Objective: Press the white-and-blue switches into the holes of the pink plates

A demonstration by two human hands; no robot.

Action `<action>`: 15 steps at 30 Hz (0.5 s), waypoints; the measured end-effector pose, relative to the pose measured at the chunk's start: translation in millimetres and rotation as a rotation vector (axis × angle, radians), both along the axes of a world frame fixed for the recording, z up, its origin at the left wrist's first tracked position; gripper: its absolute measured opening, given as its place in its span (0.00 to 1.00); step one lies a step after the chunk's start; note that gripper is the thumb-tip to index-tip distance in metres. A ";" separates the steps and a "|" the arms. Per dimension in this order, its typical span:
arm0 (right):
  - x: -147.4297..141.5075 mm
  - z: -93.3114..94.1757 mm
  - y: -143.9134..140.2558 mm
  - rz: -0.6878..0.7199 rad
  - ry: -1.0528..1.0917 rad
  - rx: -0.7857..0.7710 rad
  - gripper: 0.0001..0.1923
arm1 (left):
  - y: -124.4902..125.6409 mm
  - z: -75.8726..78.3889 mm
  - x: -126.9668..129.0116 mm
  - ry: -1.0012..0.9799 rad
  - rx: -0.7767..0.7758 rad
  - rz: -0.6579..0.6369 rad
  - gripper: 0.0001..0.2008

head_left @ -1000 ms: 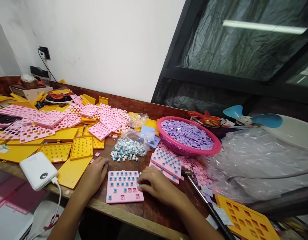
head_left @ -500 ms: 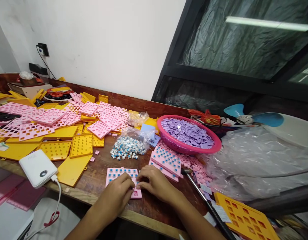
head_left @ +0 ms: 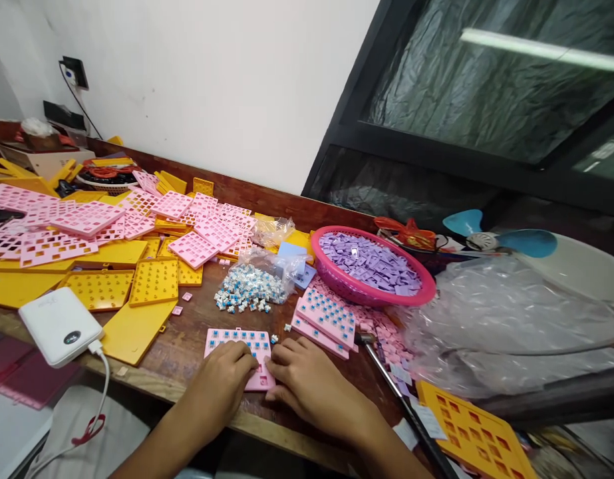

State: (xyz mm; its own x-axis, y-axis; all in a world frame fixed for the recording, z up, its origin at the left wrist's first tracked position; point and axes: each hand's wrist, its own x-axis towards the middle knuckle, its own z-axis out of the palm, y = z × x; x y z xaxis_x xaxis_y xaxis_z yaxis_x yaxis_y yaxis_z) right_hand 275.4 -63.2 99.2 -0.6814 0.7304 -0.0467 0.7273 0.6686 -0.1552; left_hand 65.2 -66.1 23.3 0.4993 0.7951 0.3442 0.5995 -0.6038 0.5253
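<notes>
A pink switch plate [head_left: 237, 336] lies on the table in front of me, with rows of blue-and-white key switches in its holes. My left hand [head_left: 227, 372] rests over its lower middle, fingers curled down and thumb tucked in; its fingertips are partly hidden. At the plate's right edge, my right hand [head_left: 307, 379] has bent fingers and thumb against it. A loose key switch [head_left: 274, 339] sits just off the plate's upper right corner. Behind it is a heap of key switches [head_left: 249, 286] spilling from a clear bag. Two filled pink plates [head_left: 326, 316] are stacked to the right.
A pink basket [head_left: 331, 276] holds purple pieces, with small pink pieces around it. Pink plates [head_left: 87, 218] and yellow panels [head_left: 132, 332] cover the left side. A white power bank [head_left: 60, 326] lies at the front edge. A black-and-silver rod [head_left: 391, 379] and plastic wrap [head_left: 466, 326] lie right.
My right fingertips have drawn apart from my left ones, towards the plate's right edge. Loose key switches now show beyond my right hand. The view has shifted slightly.
</notes>
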 end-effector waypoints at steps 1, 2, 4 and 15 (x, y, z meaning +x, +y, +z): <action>1.5 0.8 0.9 0.002 0.015 -0.021 0.10 | -0.2 0.3 0.7 0.018 0.009 0.001 0.10; 4.1 0.8 3.7 0.008 0.047 -0.048 0.09 | -0.4 0.5 1.4 0.026 0.014 0.002 0.09; 11.5 -1.3 14.3 -0.003 0.147 -0.084 0.08 | -0.9 0.9 2.6 0.028 0.024 0.011 0.09; 25.0 -34.8 52.3 -0.135 0.291 -0.063 0.11 | 3.3 11.2 -1.7 0.137 0.098 0.062 0.07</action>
